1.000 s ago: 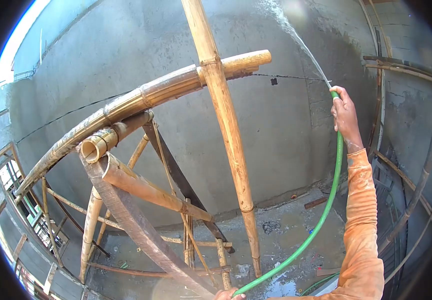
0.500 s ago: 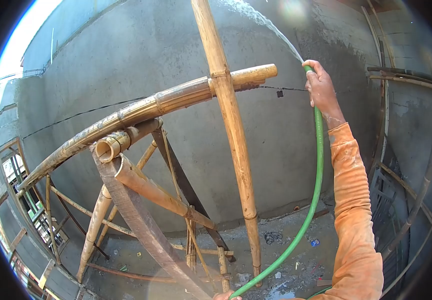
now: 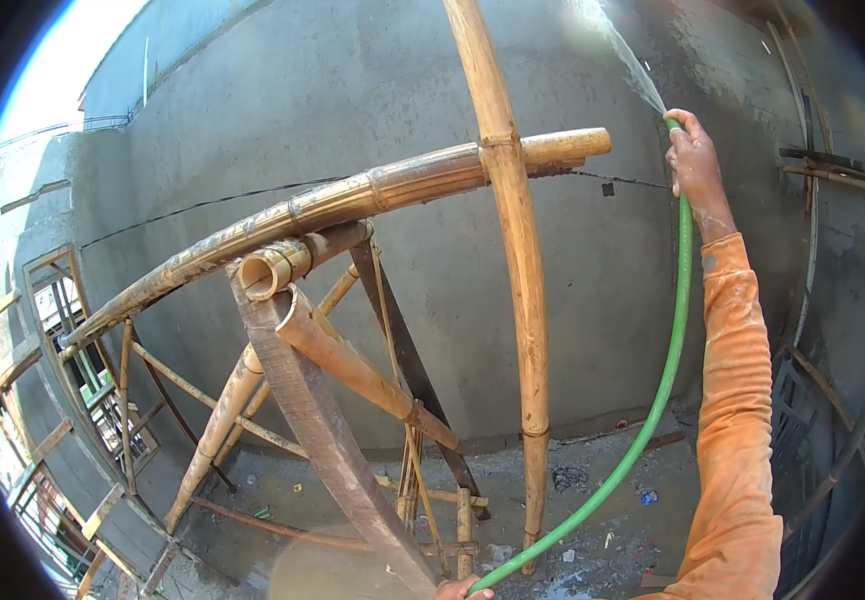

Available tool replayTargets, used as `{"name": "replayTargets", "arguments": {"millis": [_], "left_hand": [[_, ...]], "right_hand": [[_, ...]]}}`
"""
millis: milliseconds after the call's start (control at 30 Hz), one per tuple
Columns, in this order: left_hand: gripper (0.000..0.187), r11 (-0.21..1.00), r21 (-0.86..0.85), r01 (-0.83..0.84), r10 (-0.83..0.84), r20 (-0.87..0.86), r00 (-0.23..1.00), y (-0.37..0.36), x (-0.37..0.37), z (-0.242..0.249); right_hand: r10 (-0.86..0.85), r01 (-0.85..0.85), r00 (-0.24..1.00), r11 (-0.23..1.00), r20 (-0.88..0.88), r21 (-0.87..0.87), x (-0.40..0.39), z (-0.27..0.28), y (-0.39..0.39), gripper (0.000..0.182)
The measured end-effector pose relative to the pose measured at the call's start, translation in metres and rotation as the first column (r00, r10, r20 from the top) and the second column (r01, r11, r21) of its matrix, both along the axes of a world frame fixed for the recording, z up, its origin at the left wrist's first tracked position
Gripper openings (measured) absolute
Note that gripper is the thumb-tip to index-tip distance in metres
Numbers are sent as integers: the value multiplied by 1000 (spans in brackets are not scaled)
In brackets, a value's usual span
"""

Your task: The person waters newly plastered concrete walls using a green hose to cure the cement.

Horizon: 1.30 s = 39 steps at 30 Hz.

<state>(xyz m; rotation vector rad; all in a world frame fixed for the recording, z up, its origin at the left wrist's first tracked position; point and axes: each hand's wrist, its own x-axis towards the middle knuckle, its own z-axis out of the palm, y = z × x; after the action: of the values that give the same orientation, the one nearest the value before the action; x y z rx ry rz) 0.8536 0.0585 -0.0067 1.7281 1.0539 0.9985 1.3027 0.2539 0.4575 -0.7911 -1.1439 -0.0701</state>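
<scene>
My right hand (image 3: pixel 696 165), at the end of an orange sleeve (image 3: pixel 735 380), is raised and closed around the upper end of a green hose (image 3: pixel 674 340). From the hose's mouth, by my thumb, a jet of water (image 3: pixel 637 68) sprays up and to the left against the grey wall (image 3: pixel 402 90). The hose curves down to the bottom edge, where my left hand (image 3: pixel 464 590) is partly in view with its fingers closed on it. Left of the hose stands an upright bamboo pole (image 3: pixel 520 260).
A thick horizontal bamboo bundle (image 3: pixel 352 195) crosses behind the upright pole. Below it, wooden planks (image 3: pixel 322 430) and slanted bamboo poles form a frame. A window frame (image 3: pixel 82 330) is at left; more poles (image 3: pixel 837 170) lean at right. Debris lies on the wet floor (image 3: pixel 592 520).
The view has turned left, so the scaffold and my right hand appear further right. The water jet now points more steeply upward. Both hands still hold the hose.
</scene>
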Motion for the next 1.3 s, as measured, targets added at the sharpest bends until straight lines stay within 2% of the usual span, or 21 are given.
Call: {"name": "replayTargets", "arguments": {"millis": [100,200,300,467,533,600,633,700,733,800,833,900,933,1000,1133,1200,1233,1300], "left_hand": [[31,997,-73,29,-22,99,995,-1,2,2],[29,982,-186,-16,49,174,983,-11,7,16],[27,975,-218,-37,74,164,984,-15,4,33],[25,989,-139,-42,64,159,985,-19,-7,38],[25,992,-112,-56,72,148,986,-23,-13,38],[23,977,-195,-82,134,277,952,-30,-20,34],[23,977,-193,-87,141,284,948,-31,-27,37],[23,963,-267,-33,82,175,981,-34,-44,43],[23,963,-267,-37,87,177,980,-37,-50,41],[24,995,-95,-31,61,333,941,-43,-61,34],[24,995,-97,-30,61,336,940,-46,-71,36],[25,991,-105,-81,92,108,990,-54,-97,47],[25,991,-107,-81,93,108,990,-57,-108,47],[26,992,-87,-92,104,148,984,-65,-130,46],[25,989,-107,-104,128,250,960,-88,-178,52],[24,977,-202,-71,145,384,912,-99,-203,56],[24,978,-197,-69,141,380,914,-104,-219,55],[26,975,-132,-178,187,59,981,-110,-252,49]], "right_hand": [[17,-17,996,1000,91,7,-4,-1,5,29],[-15,14,1000,999,21,37,7,3,13,31],[-40,38,998,999,53,39,-1,9,20,31],[-19,19,999,1000,38,21,-36,23,24,31],[8,-10,998,999,63,34,-58,31,23,31],[36,-40,995,998,91,42,-83,38,22,31],[64,-71,989,996,133,53,-97,43,21,30],[97,-109,980,992,175,58,-128,51,18,30],[112,-129,975,989,194,74,-148,55,15,29],[126,-149,968,985,217,91,-180,66,13,28],[142,-167,956,983,255,80,-194,71,17,27],[162,-194,937,978,308,75,-228,79,16,27],[163,-194,937,978,309,73,-243,84,15,27],[123,-138,957,990,261,40,-273,95,14,27],[114,-128,976,990,188,65,-326,113,13,29],[107,-121,968,991,226,50,-364,112,1,29],[102,-114,959,993,265,31,-382,113,-7,30],[108,-119,961,993,255,27,-405,122,-14,30]]}}
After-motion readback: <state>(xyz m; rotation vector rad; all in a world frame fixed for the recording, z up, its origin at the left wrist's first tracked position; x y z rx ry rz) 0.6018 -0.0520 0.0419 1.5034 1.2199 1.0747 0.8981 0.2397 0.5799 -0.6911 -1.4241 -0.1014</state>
